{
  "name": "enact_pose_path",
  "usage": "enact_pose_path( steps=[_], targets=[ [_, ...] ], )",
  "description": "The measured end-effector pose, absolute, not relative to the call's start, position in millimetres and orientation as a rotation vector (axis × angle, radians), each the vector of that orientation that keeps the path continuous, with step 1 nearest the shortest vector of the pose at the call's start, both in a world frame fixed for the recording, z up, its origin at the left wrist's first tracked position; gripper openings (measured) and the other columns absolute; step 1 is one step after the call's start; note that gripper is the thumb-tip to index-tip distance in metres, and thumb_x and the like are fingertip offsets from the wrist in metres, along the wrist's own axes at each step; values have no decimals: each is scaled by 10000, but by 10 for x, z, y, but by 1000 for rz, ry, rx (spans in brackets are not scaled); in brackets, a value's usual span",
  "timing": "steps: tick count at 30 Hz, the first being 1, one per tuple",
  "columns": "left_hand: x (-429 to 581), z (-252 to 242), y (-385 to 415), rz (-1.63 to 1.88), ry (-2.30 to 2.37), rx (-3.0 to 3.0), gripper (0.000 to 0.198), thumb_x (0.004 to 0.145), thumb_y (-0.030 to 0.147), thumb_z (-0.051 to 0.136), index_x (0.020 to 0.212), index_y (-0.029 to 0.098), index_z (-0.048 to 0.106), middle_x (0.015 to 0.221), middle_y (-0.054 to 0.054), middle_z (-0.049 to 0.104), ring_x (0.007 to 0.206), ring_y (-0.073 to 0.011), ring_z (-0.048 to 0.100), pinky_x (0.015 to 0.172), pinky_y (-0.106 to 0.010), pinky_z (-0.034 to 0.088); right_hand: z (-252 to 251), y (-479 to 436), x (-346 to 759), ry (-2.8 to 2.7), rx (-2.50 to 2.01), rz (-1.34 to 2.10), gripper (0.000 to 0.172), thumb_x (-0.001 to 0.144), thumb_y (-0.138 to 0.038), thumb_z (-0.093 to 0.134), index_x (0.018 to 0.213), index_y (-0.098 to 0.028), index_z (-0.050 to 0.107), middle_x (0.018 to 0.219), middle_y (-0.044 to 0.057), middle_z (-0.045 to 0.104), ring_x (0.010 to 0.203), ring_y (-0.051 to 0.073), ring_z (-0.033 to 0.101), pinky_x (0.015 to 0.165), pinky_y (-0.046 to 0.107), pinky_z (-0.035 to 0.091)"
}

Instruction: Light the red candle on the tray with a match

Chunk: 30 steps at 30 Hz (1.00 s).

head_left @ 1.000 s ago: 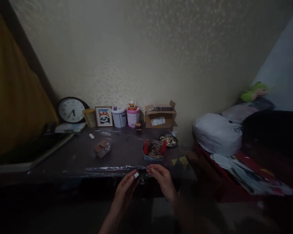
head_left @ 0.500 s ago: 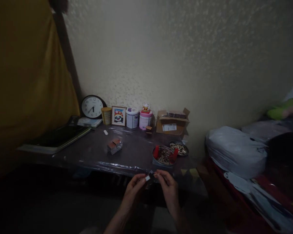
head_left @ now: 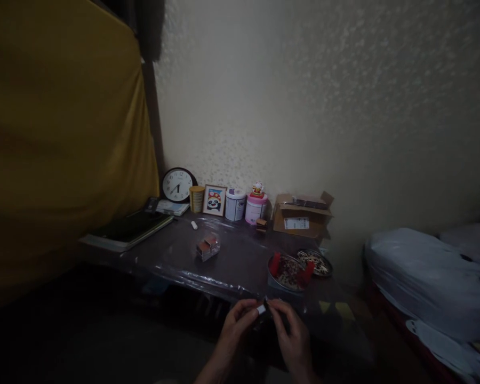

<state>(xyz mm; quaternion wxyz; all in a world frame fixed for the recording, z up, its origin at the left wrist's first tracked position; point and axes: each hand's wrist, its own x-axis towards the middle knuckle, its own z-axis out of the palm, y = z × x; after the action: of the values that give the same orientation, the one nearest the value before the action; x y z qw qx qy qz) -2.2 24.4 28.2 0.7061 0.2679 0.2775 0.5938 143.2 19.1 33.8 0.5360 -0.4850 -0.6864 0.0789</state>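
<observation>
At the near table edge: both hands meet low in the middle of the view, just in front of the table (head_left: 240, 256) and its shiny plastic cover
Left hand (head_left: 236, 326): fingers curled in, thumb and fingertips pinched on the small box (head_left: 261, 309)
Right hand (head_left: 293, 336): fingers bent, tips drawn together just right of the small box; too dark to tell whether they grip it or anything else
Small box: held between the two hands, off the table; only one pale end shows, and it faces up toward the camera
Long axis: seems to run from that pale end down and away between the fingers, but the dark body is mostly hidden, so this is unsure
Nearest dish: a round tin (head_left: 288, 273) with two red pieces on its rim, just beyond the hands; a second patterned dish (head_left: 314, 262) touches or nearly touches it behind
Mid table: a wrapped pack (head_left: 207, 248) of reddish boxes, well apart from the hands
Back row along the wall: clock (head_left: 178, 184), panda picture (head_left: 214, 200), white can (head_left: 235, 204), pink can (head_left: 256, 208), cardboard box (head_left: 302, 216)
Left side: yellow curtain (head_left: 64, 138)
Right side: grey bag (head_left: 432, 277)
</observation>
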Motion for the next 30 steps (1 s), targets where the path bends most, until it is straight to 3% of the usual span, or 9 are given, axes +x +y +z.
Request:
enact_pose_path(
  steps=[7, 16, 30],
  targets=[
    [-33, 321, 225, 1310, 594, 654, 309, 566, 320, 774, 829, 177, 695, 861, -79, 724, 791, -192, 630, 752, -282, 432, 396, 185, 1428, -1634, -1116, 165, 141, 844, -279, 512, 868, -243, 646, 858, 43, 710, 819, 189, 668, 757, 292, 538],
    [-51, 284, 251, 1302, 653, 768, 250, 619, 335, 739, 807, 184, 674, 726, -17, 675, 677, -150, 582, 670, -258, 411, 407, 198, 1424, -1632, -1119, 117, 139, 836, -298, 520, 843, -243, 648, 848, 32, 720, 808, 180, 678, 731, 270, 547],
    [-82, 332, 241, 1328, 734, 846, 270, 612, 353, 738, 805, 178, 669, 767, -38, 691, 752, -184, 592, 714, -265, 414, 414, 193, 1426, -1664, -1103, 94, 131, 842, -262, 513, 865, -241, 640, 854, 29, 714, 814, 170, 675, 745, 252, 542]
  ],
)
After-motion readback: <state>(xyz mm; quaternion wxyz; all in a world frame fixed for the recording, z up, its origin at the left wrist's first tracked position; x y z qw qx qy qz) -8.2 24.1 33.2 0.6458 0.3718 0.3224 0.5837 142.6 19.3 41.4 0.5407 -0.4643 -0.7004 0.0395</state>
